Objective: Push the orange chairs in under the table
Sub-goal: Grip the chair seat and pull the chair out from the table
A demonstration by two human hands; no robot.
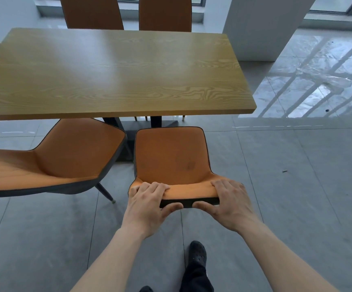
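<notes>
Head-camera view: the top edge of the near orange chair's backrest is gripped by both hands. The left hand is curled over the left end of that edge, fingers lying on the orange front and thumb pressed against the dark back. The right hand is wrapped round the right end in the same way, thumb pointing toward the left thumb, the two thumbs close but apart.

This chair is placed just before the near long edge of the wooden table, toward the table's right end, seat facing the table. The seat's front edge is seen near the table's dark base, and most of the seat lies outside the tabletop's edge.

A second orange chair is set to the left of the held one, turned at an angle, its seat corner reaching under the table's near edge. Two more orange chairs are stood upright at the table's far side, only their backrests being seen above the tabletop.

A black shoe is seen on the grey tiled floor below the hands.
</notes>
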